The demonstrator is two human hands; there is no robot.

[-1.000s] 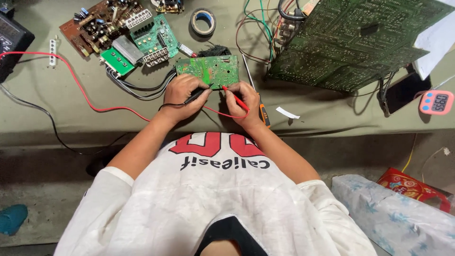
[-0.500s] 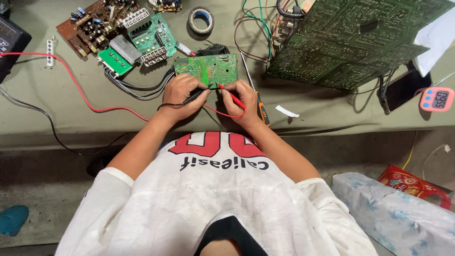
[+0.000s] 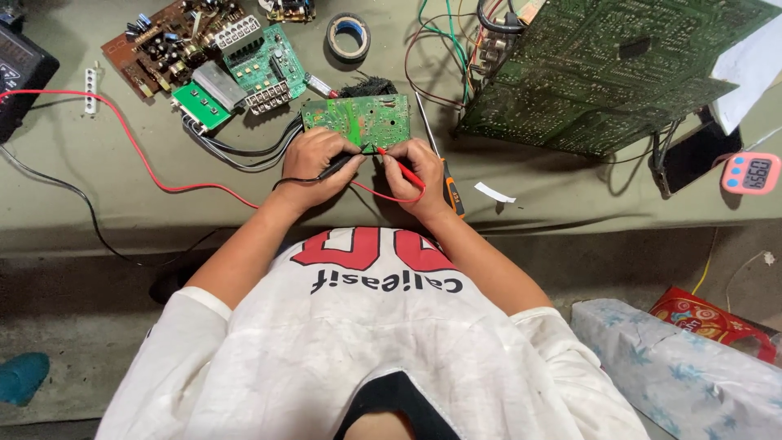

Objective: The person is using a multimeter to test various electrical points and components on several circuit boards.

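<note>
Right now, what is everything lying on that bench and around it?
small circuit board: 1, green, table centre, under both hands
red probe: 1, in the right hand, tip on the board
black probe: 1, in the left hand
large circuit board: 1, dark green, upper right
brown circuit board: 1, upper left
green module boards: 2, beside the brown one
tape roll: 1, black, top centre
screwdriver: 1, orange-and-black handle, right of the hands
phone: 1, black, right
timer: 1, pink, far right
left hand: 1
right hand: 1
</note>
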